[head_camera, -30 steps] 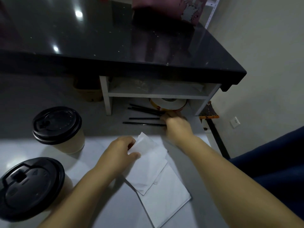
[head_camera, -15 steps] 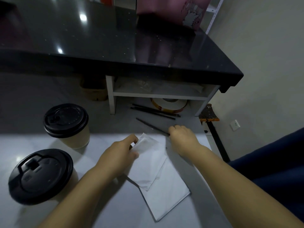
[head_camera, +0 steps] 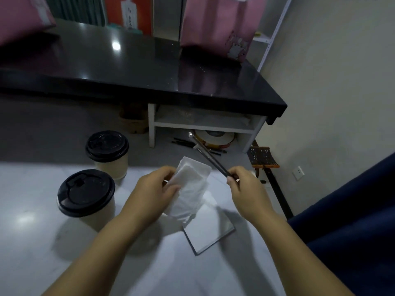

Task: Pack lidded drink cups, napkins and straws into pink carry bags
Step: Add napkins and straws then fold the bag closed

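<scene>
Both hands are loaded: my left hand (head_camera: pixel 156 195) grips a napkin (head_camera: pixel 189 189), and my right hand (head_camera: pixel 245 189) pinches a straw (head_camera: pixel 210 158) by its near end, long axis pointing away and leftward. The bag (head_camera: pixel 218 24) stands well ahead on the black table (head_camera: pixel 128 67), nearer my right. The cups (head_camera: pixel 106 150) sit left, off that path.

On table (head_camera: pixel 32 242): near cup (head_camera: pixel 85 193), far cup (head_camera: pixel 107 146) behind it, both left of the hands; stack (head_camera: pixel 209 229) under the hands.
In hands: napkin (head_camera: pixel 190 189) in left hand (head_camera: pixel 154 193), above the stack; straw (head_camera: pixel 209 155) in right hand (head_camera: pixel 245 189), just right of the napkin.
Behind table: counter (head_camera: pixel 128 67), with a bag (head_camera: pixel 218 24) on its right end and a second bag (head_camera: pixel 21 16) at its left edge.
Under counter: shelf (head_camera: pixel 203 124); beneath it loose straws (head_camera: pixel 183 143) and perhaps a roll (head_camera: pixel 215 138).
</scene>
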Motion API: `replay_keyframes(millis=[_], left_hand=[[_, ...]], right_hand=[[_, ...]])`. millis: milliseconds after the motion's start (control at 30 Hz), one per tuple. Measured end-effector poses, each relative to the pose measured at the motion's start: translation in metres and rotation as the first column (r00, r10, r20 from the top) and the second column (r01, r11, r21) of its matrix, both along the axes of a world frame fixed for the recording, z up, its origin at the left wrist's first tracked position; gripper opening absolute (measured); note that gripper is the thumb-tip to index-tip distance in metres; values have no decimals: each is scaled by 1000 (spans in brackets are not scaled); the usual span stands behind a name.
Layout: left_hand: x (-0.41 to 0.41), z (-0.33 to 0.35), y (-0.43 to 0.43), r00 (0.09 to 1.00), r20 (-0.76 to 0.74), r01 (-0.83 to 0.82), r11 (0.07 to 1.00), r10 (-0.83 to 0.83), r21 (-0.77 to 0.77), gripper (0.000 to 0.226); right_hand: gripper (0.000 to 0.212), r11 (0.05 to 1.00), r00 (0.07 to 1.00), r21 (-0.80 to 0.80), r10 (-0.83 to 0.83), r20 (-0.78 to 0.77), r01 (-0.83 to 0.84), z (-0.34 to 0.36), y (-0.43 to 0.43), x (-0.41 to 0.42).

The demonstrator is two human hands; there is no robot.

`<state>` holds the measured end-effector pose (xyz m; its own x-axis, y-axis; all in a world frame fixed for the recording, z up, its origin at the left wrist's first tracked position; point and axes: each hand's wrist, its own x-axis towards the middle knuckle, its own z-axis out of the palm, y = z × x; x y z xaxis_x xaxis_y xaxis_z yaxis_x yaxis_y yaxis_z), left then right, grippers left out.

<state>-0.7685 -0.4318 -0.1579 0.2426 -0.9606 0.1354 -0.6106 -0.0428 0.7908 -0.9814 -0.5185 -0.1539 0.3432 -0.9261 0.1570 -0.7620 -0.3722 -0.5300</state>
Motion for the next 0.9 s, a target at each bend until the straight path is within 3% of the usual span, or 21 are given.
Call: replay_keyframes(millis=[400, 567, 767, 900], left_hand=[[28, 70, 116, 981, 104, -138, 967, 164, -215, 18], [78, 99, 168, 944, 179, -200, 912, 277, -357, 27], [168, 112, 231, 913, 174, -273, 869, 370, -412, 31], [235, 123, 280, 889, 248, -257, 867, 385, -426, 27]], right_hand=[[10, 966, 923, -149, 248, 294, -212, 51, 81, 42], [11, 930, 872, -205, 360, 333, -306, 81, 116, 100], [21, 875, 831, -302, 464, 307, -377, 103, 166, 195], [23, 862, 819, -320, 486, 306, -392, 109, 207, 269]])
